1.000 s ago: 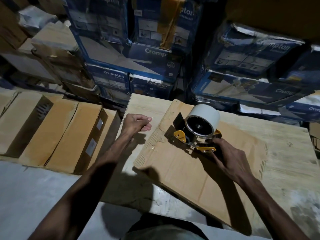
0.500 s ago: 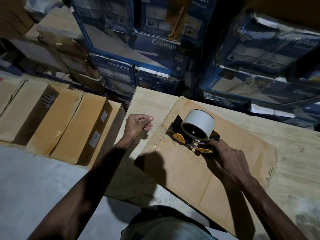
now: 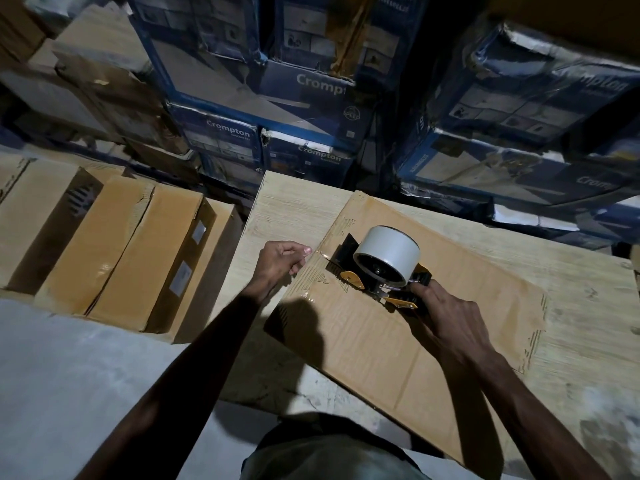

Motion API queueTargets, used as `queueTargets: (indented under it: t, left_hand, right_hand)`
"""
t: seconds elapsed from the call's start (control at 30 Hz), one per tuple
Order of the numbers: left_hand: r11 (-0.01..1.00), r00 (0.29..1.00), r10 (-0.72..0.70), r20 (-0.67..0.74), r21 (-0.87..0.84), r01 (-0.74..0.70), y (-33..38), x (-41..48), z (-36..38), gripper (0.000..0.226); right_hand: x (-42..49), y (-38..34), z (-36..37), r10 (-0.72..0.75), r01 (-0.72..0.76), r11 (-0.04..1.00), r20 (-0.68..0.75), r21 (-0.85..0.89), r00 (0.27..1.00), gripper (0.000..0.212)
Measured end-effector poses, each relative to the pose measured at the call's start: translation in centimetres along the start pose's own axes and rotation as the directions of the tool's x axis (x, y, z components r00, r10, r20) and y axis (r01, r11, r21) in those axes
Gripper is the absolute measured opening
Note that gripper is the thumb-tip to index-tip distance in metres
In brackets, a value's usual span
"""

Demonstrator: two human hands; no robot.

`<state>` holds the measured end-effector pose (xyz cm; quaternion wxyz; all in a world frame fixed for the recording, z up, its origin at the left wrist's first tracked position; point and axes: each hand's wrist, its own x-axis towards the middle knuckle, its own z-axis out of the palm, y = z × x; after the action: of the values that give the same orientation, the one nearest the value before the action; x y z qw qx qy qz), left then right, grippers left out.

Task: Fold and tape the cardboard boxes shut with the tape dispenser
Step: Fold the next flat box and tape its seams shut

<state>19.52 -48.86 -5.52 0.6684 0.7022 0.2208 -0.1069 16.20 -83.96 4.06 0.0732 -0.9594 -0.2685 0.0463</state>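
Several cartons (image 3: 114,251) lie on the floor at left, just beside the table (image 3: 287,209) edge. The left hand (image 3: 277,268) is curled at the left edge of the flat box (image 3: 398,348), which lies askew on the table; whether it pinches anything I cannot tell. The dispenser (image 3: 384,268) stands on the box near its far-left corner, the right hand (image 3: 450,323) gripping its handle. Bare tabletop runs right of the box; blue cartons (image 3: 242,81) crowd the far edge.
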Motion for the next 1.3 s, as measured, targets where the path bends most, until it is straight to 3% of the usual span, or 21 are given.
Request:
queueTargets:
  t: [0.2,0.33,0.43,0.5,0.57,0.63,0.67,0.77,0.83,0.9,0.97,1.0,1.03,1.17,1.3]
  left_hand:
    - [0.997,0.998,-0.013,-0.054,0.069,0.017,0.4,-0.1,0.8,0.016]
    - [0.93,0.993,-0.033,-0.11,0.361,0.07,0.2,-1.7,0.8,0.046]
    - [0.837,0.989,-0.11,-0.102,0.527,0.147,-0.5,-2.3,0.5,0.044]
    - [0.875,0.987,-0.016,-0.162,0.475,0.092,-0.5,-1.9,0.4,0.039]
    - [0.976,0.984,0.031,-0.174,0.22,0.008,0.4,-1.7,0.3,0.037]
    - [0.997,1.0,0.013,-0.024,0.079,-0.011,1.6,-2.3,0.7,0.037]
    - [0.991,0.998,0.033,0.057,0.128,-0.041,2.0,-2.7,1.0,0.038]
    - [0.892,0.983,0.098,0.158,0.425,-0.157,2.3,-3.3,2.0,0.047]
    - [0.826,0.977,0.09,0.193,0.533,-0.182,2.2,-3.8,2.3,0.054]
    - [0.742,0.949,0.192,0.25,0.596,-0.307,1.6,-4.6,2.5,0.057]
    - [0.547,0.861,0.362,0.358,0.666,-0.507,1.0,-5.3,2.3,0.058]
    - [0.44,0.812,0.405,0.421,0.689,-0.576,0.7,-5.2,2.2,0.058]
    - [0.395,0.791,0.404,0.46,0.692,-0.604,0.6,-4.9,2.1,0.057]
    - [0.427,0.78,0.398,0.484,0.654,-0.624,0.7,-5.0,2.1,0.058]
    - [0.381,0.802,0.388,0.455,0.713,-0.589,0.5,-5.2,1.8,0.058]
  right_hand:
    - [0.0,-0.1,-0.1,-0.024,0.024,1.0,-0.026,-0.003,0.999,0.054]
    - [-0.2,-0.2,0.1,-0.016,0.016,1.0,-0.021,-0.013,1.0,0.056]
    - [-0.2,-0.4,-0.1,-0.026,0.025,1.0,-0.032,-0.012,0.999,0.056]
    - [-0.1,-0.3,-0.3,-0.04,0.04,0.999,-0.041,-0.009,0.998,0.056]
    - [0.0,-0.3,-0.5,-0.059,0.058,0.998,-0.042,-0.007,0.997,0.059]
    - [-0.1,-0.2,-0.6,-0.07,0.07,0.998,-0.033,-0.011,0.997,0.062]
    - [-0.1,-0.1,-0.6,-0.071,0.071,0.997,-0.03,-0.017,0.997,0.063]
    - [-0.1,-0.3,-0.9,-0.069,0.069,0.997,-0.018,-0.032,0.997,0.061]
    - [-0.2,-0.4,-1.3,-0.078,0.077,0.997,-0.005,-0.029,0.997,0.056]
    - [0.0,-0.4,-1.6,-0.09,0.091,0.995,0.042,-0.027,0.995,0.055]
    - [0.2,-0.4,-2.0,-0.106,0.11,0.993,0.089,-0.04,0.99,0.056]
    - [0.4,-0.5,-2.2,-0.115,0.121,0.991,0.1,-0.052,0.988,0.054]
    - [0.6,-0.5,-2.3,-0.123,0.13,0.99,0.105,-0.062,0.987,0.051]
    - [1.4,-0.3,-3.0,-0.146,0.155,0.986,0.126,-0.066,0.981,0.044]
    - [1.6,0.0,-3.7,-0.16,0.159,0.987,0.139,0.017,0.977,0.037]
